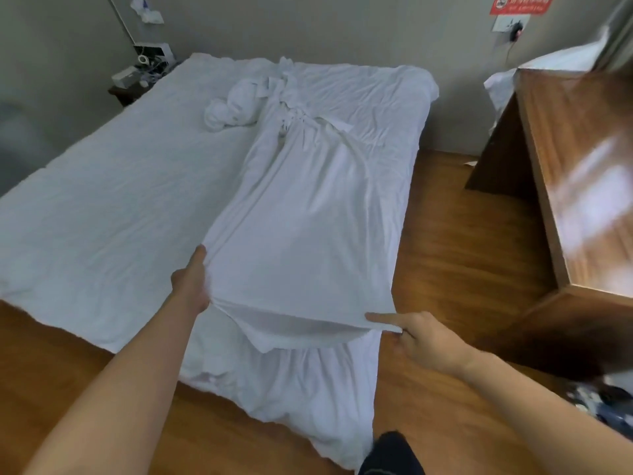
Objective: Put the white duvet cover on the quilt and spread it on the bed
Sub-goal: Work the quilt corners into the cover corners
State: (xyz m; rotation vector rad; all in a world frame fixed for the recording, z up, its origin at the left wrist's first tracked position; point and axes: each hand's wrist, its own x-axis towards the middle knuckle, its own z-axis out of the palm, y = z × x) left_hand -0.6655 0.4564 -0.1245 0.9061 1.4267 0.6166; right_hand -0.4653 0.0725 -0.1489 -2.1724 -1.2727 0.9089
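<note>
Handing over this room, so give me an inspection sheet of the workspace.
Surface: bed, white sheet, wrinkled.
Job's things: duvet cover stretched from the near edge to a bunched knot by the far end; near end hangs to the floor.
Clutter: nightstand crowded with small items.
Hands: left hand grips the cover's left corner; right hand pinches its right corner.
Cables: wall cord from a socket.
Surroundings: wooden desk, wood floor.
</note>
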